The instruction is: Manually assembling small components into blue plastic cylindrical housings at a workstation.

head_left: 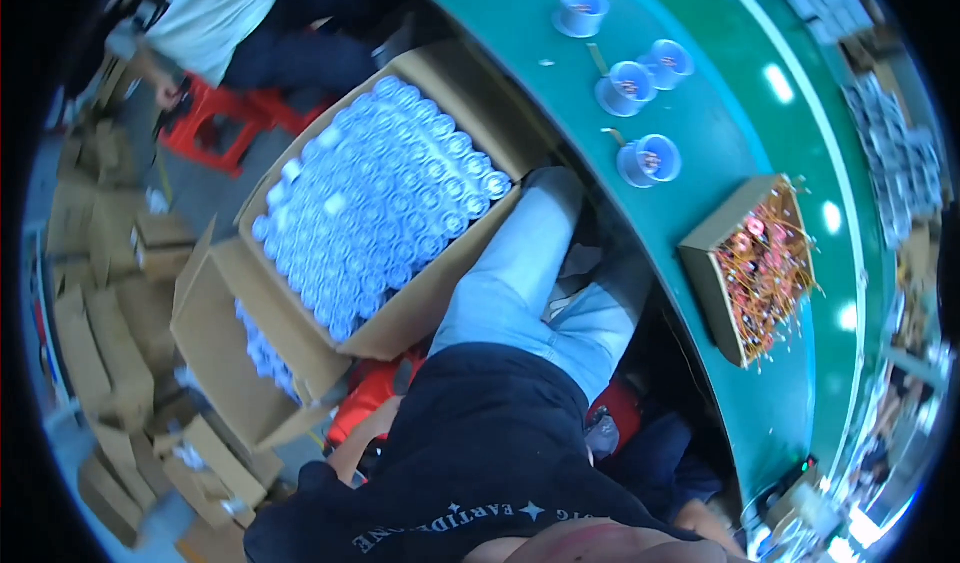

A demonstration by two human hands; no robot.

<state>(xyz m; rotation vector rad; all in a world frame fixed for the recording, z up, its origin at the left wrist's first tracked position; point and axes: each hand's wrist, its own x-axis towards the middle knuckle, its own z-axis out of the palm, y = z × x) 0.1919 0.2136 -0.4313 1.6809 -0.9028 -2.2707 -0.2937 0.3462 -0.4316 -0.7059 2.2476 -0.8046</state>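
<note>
Four round, translucent plastic cups [633,168] hold small pieces [651,162] toward the tabletop's [700,133] near edge; wiry pink parts [765,273] heap a cardboard tray [712,298] by its far edge — plenty seems left. The left hand [383,421] is beside a red seat [362,405], finger spread impossible to tell; the right hand is out of view.

A head-worn fisheye looks down over the wearer's nearby torso [490,423] and lap [510,303] to the green bench [720,133].

Long teal-green table [715,128], curved by lens. Glossy green surface [797,128] beyond, white stripe, bright light reflections. Grey floor [258,168] left, red plastic stool [210,123], brown cardboard boxes [135,323] piled.
</note>
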